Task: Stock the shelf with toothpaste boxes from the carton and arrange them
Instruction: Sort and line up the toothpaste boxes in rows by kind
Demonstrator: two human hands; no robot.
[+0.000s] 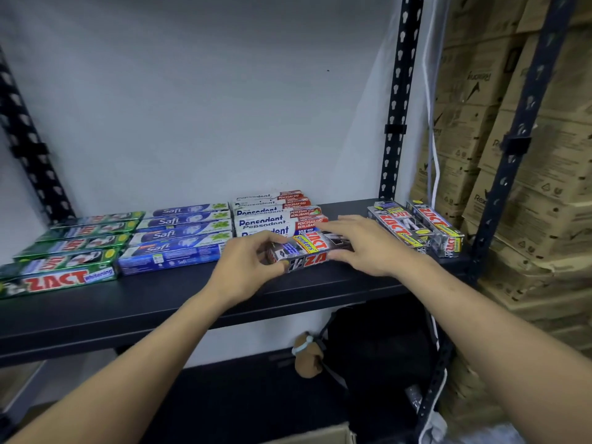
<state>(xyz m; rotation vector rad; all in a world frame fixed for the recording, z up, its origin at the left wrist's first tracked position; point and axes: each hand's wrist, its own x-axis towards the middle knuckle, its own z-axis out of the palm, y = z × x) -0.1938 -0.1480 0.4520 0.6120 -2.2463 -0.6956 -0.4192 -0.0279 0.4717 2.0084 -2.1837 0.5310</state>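
Note:
Two stacked black Zact toothpaste boxes (306,253) lie on the black shelf (160,299), in front of the white Pepsodent boxes (272,216). My left hand (246,264) grips their left end with curled fingers. My right hand (362,245) lies over their right end, fingers fairly straight. To the left lie rows of blue Safi boxes (182,235) and green Zact boxes (64,254). More black Zact boxes (413,229) lie angled at the shelf's right end. A corner of the brown carton (326,435) shows at the bottom edge.
Black perforated uprights (395,123) frame the shelf against a white wall. Stacked brown cartons (512,155) fill the right side. On the lower shelf sits a black bag (378,347) with a small brown plush toy (309,357). A white cable (432,155) hangs by the right upright.

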